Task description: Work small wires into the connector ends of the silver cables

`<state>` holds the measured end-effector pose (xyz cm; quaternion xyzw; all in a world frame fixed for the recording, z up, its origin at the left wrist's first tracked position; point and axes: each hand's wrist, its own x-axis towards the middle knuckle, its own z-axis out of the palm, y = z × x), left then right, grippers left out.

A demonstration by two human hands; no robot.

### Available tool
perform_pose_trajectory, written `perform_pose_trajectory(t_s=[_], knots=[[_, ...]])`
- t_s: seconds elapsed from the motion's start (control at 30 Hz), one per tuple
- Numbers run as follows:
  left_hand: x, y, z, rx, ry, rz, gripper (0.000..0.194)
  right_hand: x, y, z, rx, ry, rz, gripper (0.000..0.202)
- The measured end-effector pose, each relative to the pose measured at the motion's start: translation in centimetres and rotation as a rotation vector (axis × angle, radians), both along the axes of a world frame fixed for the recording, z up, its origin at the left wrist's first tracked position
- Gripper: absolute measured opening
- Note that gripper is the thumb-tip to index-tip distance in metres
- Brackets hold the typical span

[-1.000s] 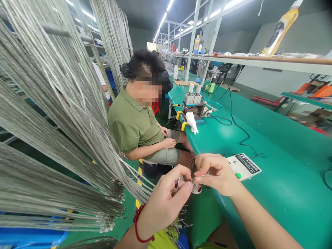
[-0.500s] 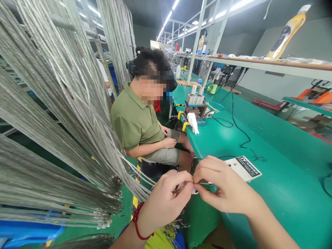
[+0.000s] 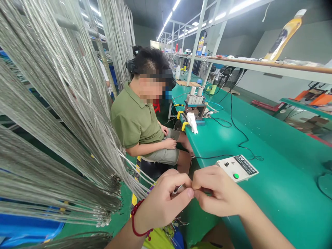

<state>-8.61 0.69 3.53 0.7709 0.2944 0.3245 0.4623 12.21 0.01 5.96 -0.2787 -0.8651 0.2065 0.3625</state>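
My left hand (image 3: 164, 199), with a red braided cord round its wrist, is closed in a pinch. A short light-coloured length of cable (image 3: 177, 189) shows between its thumb and fingers. My right hand (image 3: 219, 192) is also pinched, its thumb and forefinger touching the left fingertips. Whatever lies between the right fingertips is too small and covered to make out. Several grey cables (image 3: 137, 178) run down from the left and pass behind my left hand. Below the hands, loose cable ends (image 3: 171, 228) lie over my lap, partly hidden.
Thick bundles of braided cable (image 3: 77, 103) hang on a rack at left. A co-worker (image 3: 137, 121) sits ahead. On the green table (image 3: 280, 186) are a control box (image 3: 237, 168) with a green button and a small press (image 3: 194, 105). A shelf (image 3: 285, 69) runs above.
Both hands stay pinched together, and the right fingers have curled in closer to the left. The control box's green button, covered before, now shows. The view has shifted slightly.
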Motion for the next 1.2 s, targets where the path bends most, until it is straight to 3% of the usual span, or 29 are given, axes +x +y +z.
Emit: perform_pose_trajectory(t_s=[0.1,0.27,0.6,0.67,0.77,0.83,0.93,1.07,1.2], knots=[[-0.4,0.0,0.0,-0.046,-0.053,-0.049,0.031,0.1,0.3,0.0,-0.243,0.164,0.123,0.022],[-0.9,0.1,-0.3,-0.086,-0.095,-0.14,0.037,-0.2,0.8,-0.8,-0.478,0.384,0.267,0.016],[-0.5,0.7,-0.6,-0.235,-0.19,-0.126,0.039,1.8,2.2,-1.9,-0.501,0.539,0.209,0.025],[-0.5,0.8,-0.8,-0.285,-0.269,-0.085,0.038,2.2,2.5,-1.9,-0.468,0.744,0.148,0.026],[-0.3,0.9,-1.3,-0.283,-0.369,0.0,0.034,1.9,2.8,-1.8,-0.389,0.944,-0.052,0.027],[0.1,0.9,-1.7,-0.229,-0.357,0.086,0.031,0.9,2.6,-2.1,-0.397,0.87,-0.191,0.022],[0.9,0.7,-2.2,-0.088,-0.314,0.268,0.024,-1.8,1.7,-3.1,-0.521,0.735,-0.279,0.01],[1.7,0.3,-2.5,0.156,-0.214,0.525,0.007,-4.4,0.3,-4.0,-0.599,0.803,-0.383,0.013],[2.1,0.6,-2.8,0.355,-0.088,0.592,0.005,-4.7,-0.1,-3.7,-0.614,0.848,-0.447,0.013]])
